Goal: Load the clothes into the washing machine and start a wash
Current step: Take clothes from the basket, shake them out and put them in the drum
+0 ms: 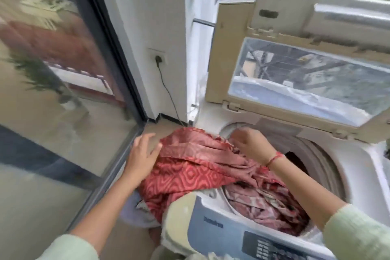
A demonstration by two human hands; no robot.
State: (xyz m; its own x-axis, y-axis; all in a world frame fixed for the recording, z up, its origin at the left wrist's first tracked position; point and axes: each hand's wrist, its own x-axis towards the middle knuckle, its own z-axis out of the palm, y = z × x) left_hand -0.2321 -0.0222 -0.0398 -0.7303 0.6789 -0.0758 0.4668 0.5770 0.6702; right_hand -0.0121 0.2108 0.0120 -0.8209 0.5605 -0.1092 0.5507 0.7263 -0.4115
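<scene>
Feeding red cloth [190, 167] into drum [322, 154] with left grip [143, 154] spread flat, right grip [251, 143] clamped on folds; best lifting overhang past rim.

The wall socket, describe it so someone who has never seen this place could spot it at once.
Start at the washing machine with its lid raised, then look left to the white wall between it and the glass door. Low on that wall sits the wall socket: a pale plate holding a black plug, its dark cable trailing down toward the floor.
</scene>
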